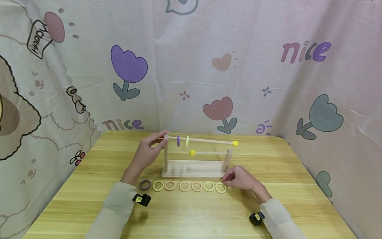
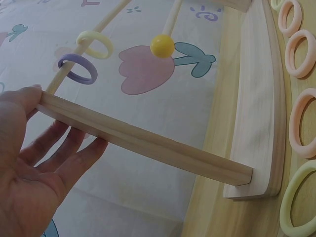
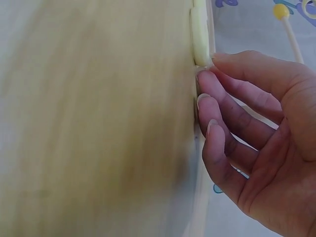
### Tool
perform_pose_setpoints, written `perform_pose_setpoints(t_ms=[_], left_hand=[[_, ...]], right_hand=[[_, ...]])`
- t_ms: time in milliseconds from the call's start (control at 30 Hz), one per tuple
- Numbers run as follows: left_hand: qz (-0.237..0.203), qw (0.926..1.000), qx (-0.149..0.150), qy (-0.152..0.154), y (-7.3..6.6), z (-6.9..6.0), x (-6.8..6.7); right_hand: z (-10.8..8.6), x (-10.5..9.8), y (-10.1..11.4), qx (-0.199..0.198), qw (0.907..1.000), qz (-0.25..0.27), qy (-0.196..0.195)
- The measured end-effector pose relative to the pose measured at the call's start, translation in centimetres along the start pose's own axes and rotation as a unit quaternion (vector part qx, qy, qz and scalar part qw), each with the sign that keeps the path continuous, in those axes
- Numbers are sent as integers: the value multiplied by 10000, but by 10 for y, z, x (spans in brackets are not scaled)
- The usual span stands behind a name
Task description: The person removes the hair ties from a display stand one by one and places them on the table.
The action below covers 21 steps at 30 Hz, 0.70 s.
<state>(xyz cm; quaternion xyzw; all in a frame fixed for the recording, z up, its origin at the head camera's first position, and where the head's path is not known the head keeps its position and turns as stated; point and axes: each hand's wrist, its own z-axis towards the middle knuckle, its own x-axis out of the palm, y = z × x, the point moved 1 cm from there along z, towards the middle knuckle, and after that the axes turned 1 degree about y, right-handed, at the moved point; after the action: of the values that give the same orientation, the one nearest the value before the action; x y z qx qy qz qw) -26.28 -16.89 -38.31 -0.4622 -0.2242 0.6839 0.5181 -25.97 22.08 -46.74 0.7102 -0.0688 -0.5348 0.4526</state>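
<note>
A wooden stand carries two rods on posts, each rod tipped with a yellow ball. On the upper rod hang a purple ring and a pale yellow ring. My left hand grips the top of the left post between thumb and fingers. The lower rod bears no ring. Beside the stand's right front corner, my right hand has its bent fingertips at the edge of the rightmost pale yellow ring, which lies flat; no firm pinch shows.
Several rings lie in a row before the stand: a dark purple ring at the left end, then pale yellow-green and peach rings. The wooden table ends at a printed cloth behind and at the sides.
</note>
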Motion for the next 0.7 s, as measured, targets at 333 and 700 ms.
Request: perform_pose_setpoints(t_ms=[333, 700], left_hand=[[-49, 10000, 57, -6, 0, 0, 0], [-108, 9999, 94, -14, 1, 0, 0]], right_hand=[[0, -11, 25, -138, 9988, -311, -349], [9, -10, 62, -669, 9882, 5, -1374]])
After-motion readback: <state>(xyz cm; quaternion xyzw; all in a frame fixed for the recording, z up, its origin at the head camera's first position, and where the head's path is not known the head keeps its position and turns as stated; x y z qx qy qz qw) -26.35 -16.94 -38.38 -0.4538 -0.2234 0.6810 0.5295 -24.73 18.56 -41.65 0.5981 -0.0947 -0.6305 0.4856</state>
